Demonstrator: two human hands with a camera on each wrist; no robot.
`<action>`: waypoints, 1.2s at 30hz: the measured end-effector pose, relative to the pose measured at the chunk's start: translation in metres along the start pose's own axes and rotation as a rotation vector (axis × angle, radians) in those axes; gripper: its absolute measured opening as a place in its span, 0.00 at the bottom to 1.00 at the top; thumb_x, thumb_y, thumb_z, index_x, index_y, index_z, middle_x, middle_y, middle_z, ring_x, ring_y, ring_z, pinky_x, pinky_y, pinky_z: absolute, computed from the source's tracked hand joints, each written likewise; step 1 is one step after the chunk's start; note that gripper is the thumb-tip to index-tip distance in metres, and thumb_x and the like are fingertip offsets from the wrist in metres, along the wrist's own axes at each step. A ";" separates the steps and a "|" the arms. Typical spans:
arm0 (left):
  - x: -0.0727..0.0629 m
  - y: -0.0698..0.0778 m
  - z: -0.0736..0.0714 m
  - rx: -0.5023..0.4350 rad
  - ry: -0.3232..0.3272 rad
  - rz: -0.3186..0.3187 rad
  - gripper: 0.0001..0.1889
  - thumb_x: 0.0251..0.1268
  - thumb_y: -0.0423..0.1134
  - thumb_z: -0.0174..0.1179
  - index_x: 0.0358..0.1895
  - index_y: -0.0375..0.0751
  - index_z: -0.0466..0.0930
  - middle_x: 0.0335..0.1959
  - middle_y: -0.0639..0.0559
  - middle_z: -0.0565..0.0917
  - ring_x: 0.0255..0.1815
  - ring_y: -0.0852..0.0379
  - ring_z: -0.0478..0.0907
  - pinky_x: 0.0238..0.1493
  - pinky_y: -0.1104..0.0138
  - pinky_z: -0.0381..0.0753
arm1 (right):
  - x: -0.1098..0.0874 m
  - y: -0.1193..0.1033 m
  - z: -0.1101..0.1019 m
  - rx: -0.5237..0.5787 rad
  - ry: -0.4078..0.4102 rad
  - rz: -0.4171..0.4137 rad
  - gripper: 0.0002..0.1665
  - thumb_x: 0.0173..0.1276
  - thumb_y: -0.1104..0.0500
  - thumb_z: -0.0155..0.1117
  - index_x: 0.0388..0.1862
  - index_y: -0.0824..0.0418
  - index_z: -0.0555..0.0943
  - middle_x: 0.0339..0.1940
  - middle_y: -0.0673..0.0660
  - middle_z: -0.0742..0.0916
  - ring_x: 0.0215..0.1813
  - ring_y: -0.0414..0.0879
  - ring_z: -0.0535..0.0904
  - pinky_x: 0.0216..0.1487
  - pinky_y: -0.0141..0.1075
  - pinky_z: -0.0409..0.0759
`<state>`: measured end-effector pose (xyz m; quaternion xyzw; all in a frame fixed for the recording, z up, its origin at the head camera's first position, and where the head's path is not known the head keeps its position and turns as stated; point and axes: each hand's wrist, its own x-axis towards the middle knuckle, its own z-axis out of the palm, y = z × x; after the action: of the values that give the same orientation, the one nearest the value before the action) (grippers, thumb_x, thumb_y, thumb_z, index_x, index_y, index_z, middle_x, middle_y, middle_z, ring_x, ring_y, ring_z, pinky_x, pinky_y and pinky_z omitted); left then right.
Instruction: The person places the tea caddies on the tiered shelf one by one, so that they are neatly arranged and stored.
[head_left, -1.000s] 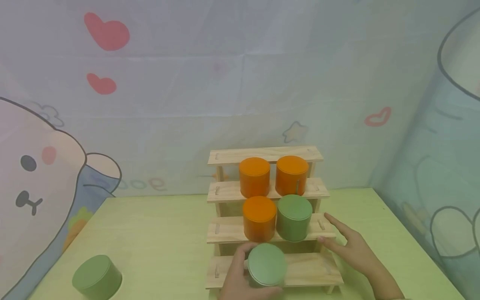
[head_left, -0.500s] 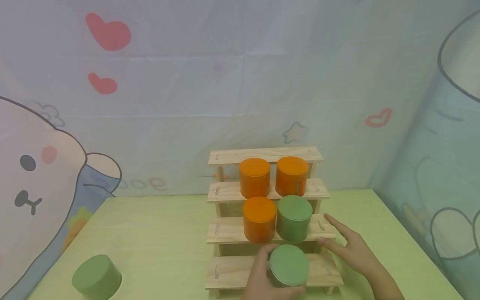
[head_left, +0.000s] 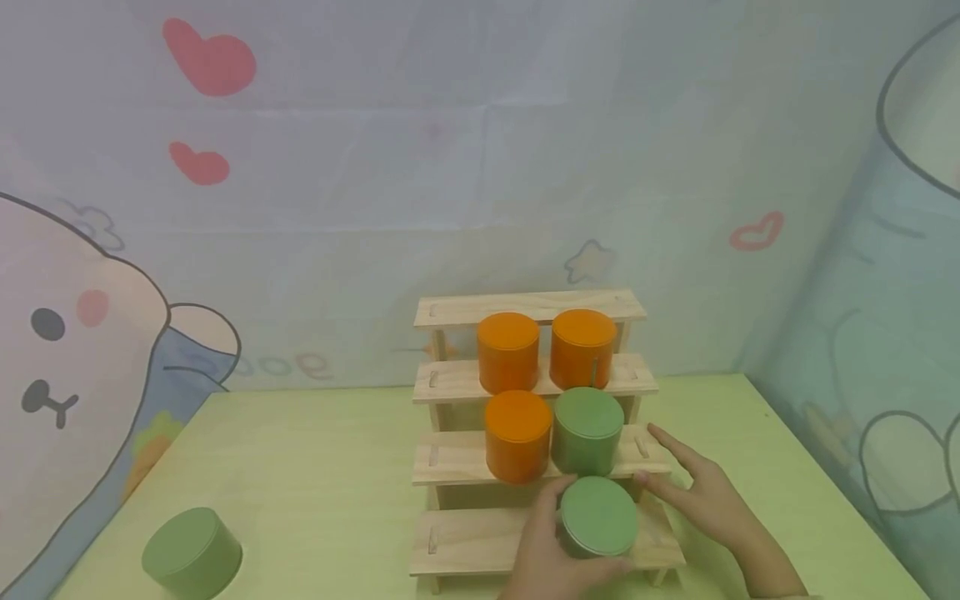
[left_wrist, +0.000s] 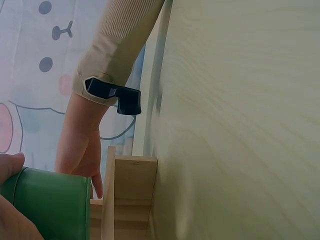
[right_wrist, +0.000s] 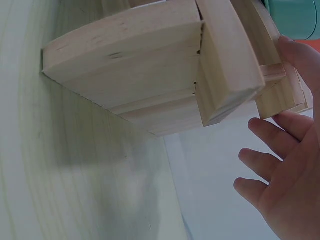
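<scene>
My left hand point(head_left: 551, 546) grips a green lidded canister point(head_left: 598, 517), thumb in front and fingers behind, over the right part of the lowest step of a wooden tiered rack point(head_left: 472, 537). In the left wrist view the canister point(left_wrist: 52, 205) lies on its side in the picture, its flat base close to the rack's board. My right hand point(head_left: 708, 500) is at the rack's right end, thumb and index finger straight and touching the second step's end. The right wrist view shows its other fingers point(right_wrist: 265, 162) spread and holding nothing.
One green canister point(head_left: 587, 433) and an orange canister point(head_left: 517, 437) stand on the second step. Two more orange canisters, left point(head_left: 508, 354) and right point(head_left: 583, 350), are on the third. Another green canister point(head_left: 192, 552) sits on the table point(head_left: 315, 475) at left. A printed cloth point(head_left: 360, 183) hangs behind.
My left hand has carried the green canister rightward along the lowest step, lately a little farther back too. The right hand stays at the rack's end.
</scene>
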<state>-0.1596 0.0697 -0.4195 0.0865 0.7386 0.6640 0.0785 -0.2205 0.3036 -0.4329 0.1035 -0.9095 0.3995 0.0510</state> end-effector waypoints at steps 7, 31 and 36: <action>0.004 -0.003 0.003 -0.007 -0.003 0.013 0.45 0.41 0.41 0.79 0.65 0.53 0.62 0.61 0.52 0.70 0.62 0.46 0.66 0.59 0.39 0.65 | 0.001 0.002 0.000 0.000 0.000 -0.008 0.42 0.69 0.46 0.61 0.76 0.57 0.58 0.72 0.69 0.65 0.69 0.75 0.60 0.56 0.73 0.63; 0.010 -0.008 0.009 0.001 -0.005 0.017 0.41 0.41 0.41 0.79 0.60 0.54 0.63 0.58 0.55 0.71 0.60 0.50 0.68 0.62 0.42 0.64 | 0.001 0.003 0.001 0.013 -0.001 -0.013 0.42 0.69 0.46 0.62 0.76 0.57 0.58 0.73 0.68 0.65 0.69 0.74 0.59 0.57 0.73 0.62; 0.010 -0.008 0.008 0.009 -0.009 0.022 0.42 0.41 0.42 0.78 0.62 0.52 0.62 0.59 0.54 0.71 0.61 0.49 0.67 0.62 0.42 0.64 | 0.001 0.003 0.001 0.012 -0.003 -0.010 0.42 0.69 0.46 0.62 0.76 0.56 0.58 0.73 0.68 0.65 0.69 0.74 0.59 0.56 0.73 0.62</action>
<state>-0.1679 0.0790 -0.4285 0.0978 0.7403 0.6610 0.0742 -0.2219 0.3053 -0.4354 0.1088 -0.9065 0.4047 0.0508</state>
